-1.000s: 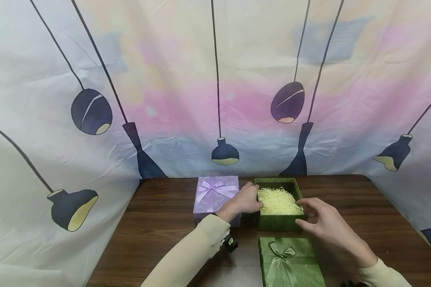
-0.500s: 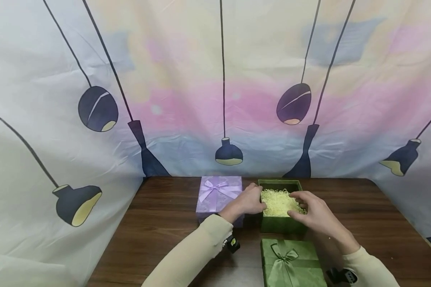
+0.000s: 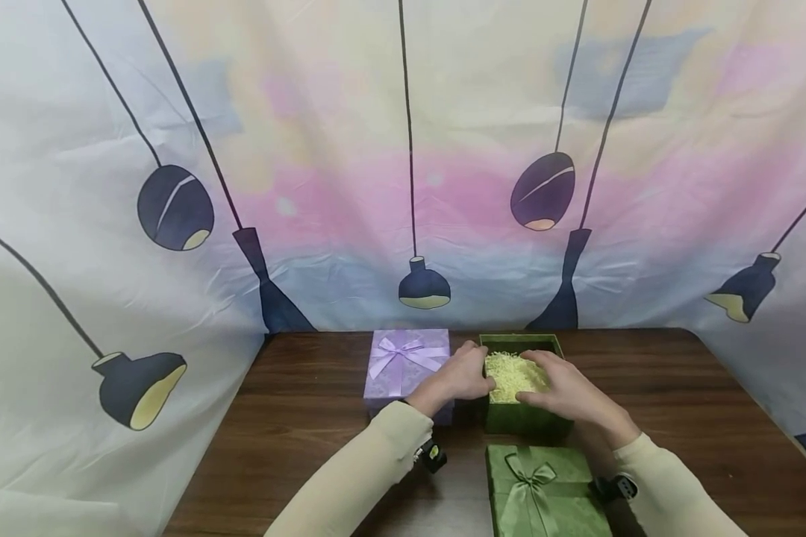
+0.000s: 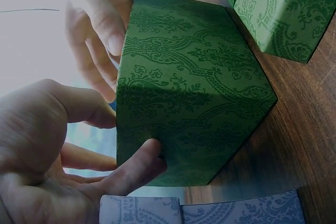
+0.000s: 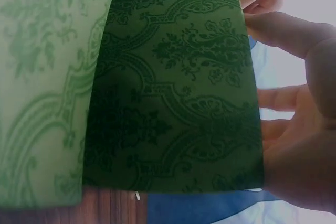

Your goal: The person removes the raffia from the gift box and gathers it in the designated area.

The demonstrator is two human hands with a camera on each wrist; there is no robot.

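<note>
An uncovered green gift box (image 3: 525, 419) stands near the back of the table, filled with pale yellow shredded paper (image 3: 508, 374). My left hand (image 3: 458, 375) grips its left wall at the rim. In the left wrist view, a fingertip (image 4: 152, 150) presses the outside of the patterned wall while other fingers reach over the edge. My right hand (image 3: 567, 384) is over the box's right side, thumb and fingers spread and lightly bent above the shredded paper. In the right wrist view its thumb (image 5: 283, 30) crosses the rim. The right fingertips inside are partly hidden.
A green lid (image 3: 547, 488) with a ribbon bow lies in front of the green box. Left of it stands a purple gift box (image 3: 403, 373) with a ribbon bow, close to my left forearm. A printed curtain (image 3: 349, 186) hangs behind the dark wooden table (image 3: 295, 425).
My right hand has moved left from the box's right edge to over the shredded paper. The left hand stays on the left rim.
</note>
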